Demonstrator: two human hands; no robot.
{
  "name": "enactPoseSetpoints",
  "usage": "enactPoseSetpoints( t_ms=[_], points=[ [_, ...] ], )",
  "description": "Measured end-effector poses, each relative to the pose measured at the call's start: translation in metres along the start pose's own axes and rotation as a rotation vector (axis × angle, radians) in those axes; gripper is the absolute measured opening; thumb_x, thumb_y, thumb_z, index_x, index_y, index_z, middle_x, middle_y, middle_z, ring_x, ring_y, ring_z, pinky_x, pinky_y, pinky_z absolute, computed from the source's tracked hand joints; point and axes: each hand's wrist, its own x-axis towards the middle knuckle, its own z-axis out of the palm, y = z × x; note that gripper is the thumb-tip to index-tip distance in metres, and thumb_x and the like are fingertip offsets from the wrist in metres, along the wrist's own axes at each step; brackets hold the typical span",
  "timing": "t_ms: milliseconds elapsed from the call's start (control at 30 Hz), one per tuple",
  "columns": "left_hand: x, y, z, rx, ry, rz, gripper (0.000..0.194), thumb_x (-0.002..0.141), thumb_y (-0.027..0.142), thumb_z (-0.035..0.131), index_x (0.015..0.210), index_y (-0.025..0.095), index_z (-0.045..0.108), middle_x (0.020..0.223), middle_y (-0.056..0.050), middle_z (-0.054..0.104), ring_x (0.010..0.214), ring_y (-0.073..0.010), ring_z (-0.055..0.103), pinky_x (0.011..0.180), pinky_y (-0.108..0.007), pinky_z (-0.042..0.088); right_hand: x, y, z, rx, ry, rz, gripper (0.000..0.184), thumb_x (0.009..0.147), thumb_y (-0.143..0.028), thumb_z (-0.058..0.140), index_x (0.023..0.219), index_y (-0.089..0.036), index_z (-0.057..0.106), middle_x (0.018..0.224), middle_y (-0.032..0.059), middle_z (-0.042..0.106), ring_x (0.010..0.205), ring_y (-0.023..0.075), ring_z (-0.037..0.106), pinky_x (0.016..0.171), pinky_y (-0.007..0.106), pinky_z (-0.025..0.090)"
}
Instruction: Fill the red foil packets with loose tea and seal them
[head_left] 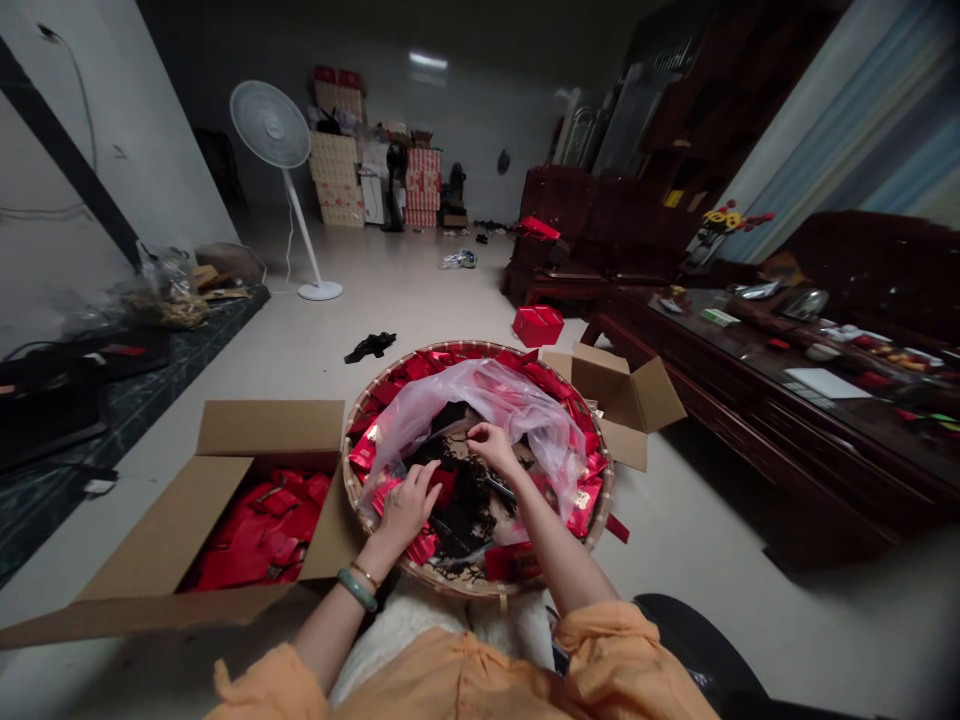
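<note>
A round woven basket [351, 480] stands in front of me, at my lap. Red shiny packets [581, 505] line it, and a clear pinkish plastic bag [480, 385] lies spread inside. Dark, stringy dried pieces [472, 500] are heaped in the middle. Over the left part of the heap is my left hand [409, 505], its fingers apart and nothing seen in them. My right hand [491, 447] is above the heap near the bag's mouth, thumb and fingertips pinched together. Whatever is between those fingertips is too small to make out. A slim dark tool [500, 490] lies partly behind my right forearm.
An open cardboard box [150, 520] full of red packets [266, 525] sits to the left. Another open carton [607, 385] and a red box [538, 325] stand beyond the basket at right. A dark wooden table [750, 380] runs along the right; a white fan [319, 290] stands farther back.
</note>
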Motion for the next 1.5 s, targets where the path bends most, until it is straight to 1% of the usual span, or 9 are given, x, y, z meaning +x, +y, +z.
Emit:
enactPoseSetpoints(
  t_ms=[167,433,633,767,833,1033,1133,1267,1500],
  points=[
    [0.001,0.002,0.005,0.004,-0.016,-0.004,0.036,0.09,0.029,0.042,0.125,0.021,0.045,0.1,-0.007,0.058,0.082,-0.0177,0.061,0.063,-0.024,0.048,-0.018,-0.031,-0.008,0.439,-0.085,-0.178,0.02,0.068,-0.025,0.06,0.084,-0.015,0.065,0.07,0.0003,0.067,0.06,0.0125,0.059,0.058,0.023,0.047],
    [0.0,0.001,0.006,-0.012,0.006,-0.011,0.036,0.09,0.03,0.042,0.125,0.021,0.045,0.099,-0.008,0.058,0.082,-0.0179,0.062,0.063,-0.024,0.048,-0.037,-0.044,-0.008,0.445,-0.086,-0.216,0.027,0.076,-0.017,0.045,0.09,-0.02,0.069,0.081,0.002,0.07,0.074,0.0155,0.064,0.07,0.029,0.051],
    [0.0,0.0,0.004,0.021,0.009,0.013,0.035,0.089,0.032,0.043,0.121,0.019,0.047,0.099,-0.008,0.058,0.083,-0.0187,0.061,0.066,-0.026,0.048,-0.058,-0.05,-0.018,0.195,-0.129,-0.377,0.042,0.08,-0.009,0.039,0.114,-0.021,0.06,0.101,0.0057,0.068,0.092,0.0175,0.062,0.083,0.031,0.047],
    [0.001,0.001,-0.002,0.032,0.011,0.019,0.031,0.087,0.032,0.046,0.116,0.019,0.05,0.095,-0.007,0.058,0.083,-0.0193,0.06,0.066,-0.026,0.047,-0.068,-0.052,-0.018,-0.079,-0.123,-0.447,0.041,0.08,-0.01,0.046,0.119,-0.019,0.058,0.096,0.0104,0.067,0.094,0.0221,0.055,0.083,0.035,0.043],
    [0.001,0.001,-0.006,0.024,0.026,0.026,0.029,0.087,0.032,0.046,0.112,0.019,0.051,0.094,-0.007,0.058,0.083,-0.0192,0.06,0.067,-0.027,0.047,-0.071,-0.049,-0.016,-0.056,-0.101,-0.456,0.04,0.082,-0.012,0.046,0.12,-0.019,0.057,0.094,0.01,0.067,0.094,0.0219,0.053,0.084,0.035,0.043],
    [-0.002,-0.003,-0.008,-0.037,0.052,0.08,0.027,0.089,0.034,0.044,0.109,0.018,0.053,0.095,-0.007,0.059,0.084,-0.019,0.06,0.072,-0.029,0.048,-0.075,-0.031,-0.003,0.16,0.042,-0.378,0.045,0.08,-0.014,0.049,0.125,-0.021,0.051,0.121,0.0087,0.057,0.108,0.0192,0.053,0.094,0.037,0.041],
    [-0.003,-0.005,-0.005,-0.095,0.073,0.09,0.029,0.089,0.033,0.045,0.114,0.018,0.051,0.096,-0.007,0.059,0.086,-0.0195,0.06,0.074,-0.03,0.049,-0.075,-0.028,0.003,0.168,-0.009,-0.29,0.031,0.082,-0.017,0.049,0.109,-0.021,0.063,0.105,0.0066,0.066,0.095,0.0179,0.061,0.088,0.033,0.046],
    [-0.002,-0.007,-0.003,-0.23,0.115,0.024,0.041,0.087,0.033,0.049,0.125,0.018,0.045,0.104,-0.01,0.06,0.091,-0.0205,0.06,0.078,-0.034,0.05,-0.075,-0.03,0.007,0.162,0.033,-0.271,0.022,0.081,-0.017,0.051,0.093,-0.021,0.069,0.092,0.0046,0.07,0.086,0.0168,0.064,0.082,0.03,0.048],
    [0.005,-0.007,0.0,-0.529,0.106,-0.155,0.024,0.082,0.034,0.055,0.098,0.019,0.063,0.094,-0.006,0.062,0.086,-0.0178,0.061,0.072,-0.03,0.053,-0.08,-0.033,0.012,0.216,0.078,-0.26,0.021,0.08,-0.017,0.052,0.091,-0.02,0.07,0.088,0.0044,0.069,0.079,0.0152,0.062,0.077,0.028,0.048]
  ],
)
